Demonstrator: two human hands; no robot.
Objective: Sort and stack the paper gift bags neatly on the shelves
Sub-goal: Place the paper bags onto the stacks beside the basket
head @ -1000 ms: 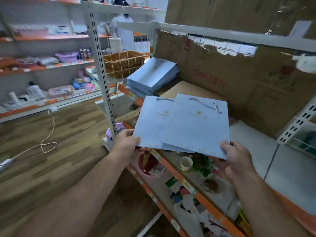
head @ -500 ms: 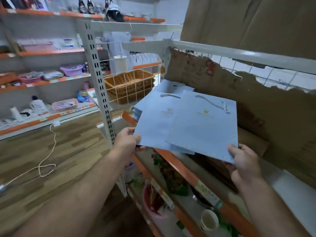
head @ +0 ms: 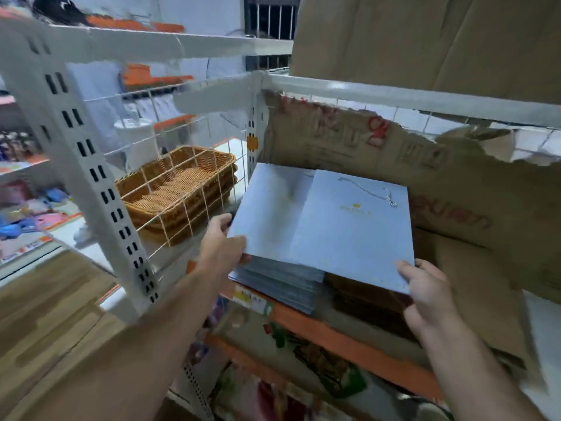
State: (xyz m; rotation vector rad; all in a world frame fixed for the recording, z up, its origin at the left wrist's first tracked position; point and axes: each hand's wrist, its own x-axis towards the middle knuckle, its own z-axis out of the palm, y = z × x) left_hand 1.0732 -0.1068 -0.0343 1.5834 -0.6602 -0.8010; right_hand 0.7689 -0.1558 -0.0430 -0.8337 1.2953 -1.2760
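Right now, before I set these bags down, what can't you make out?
Head view:
1. Top of the shelf stack: covered by the held bags; bag count blurred.
2. Gold print: too blurred to read.
3. Dark pile beside the stack: shadowed, blurred, kind unclear.
4. Right hand: most fingers hidden under the bag.

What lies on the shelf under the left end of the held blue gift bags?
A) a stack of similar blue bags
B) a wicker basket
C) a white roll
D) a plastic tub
A: a stack of similar blue bags shows below the held blue gift bags, near the left hand; the wicker basket stands apart to the left.
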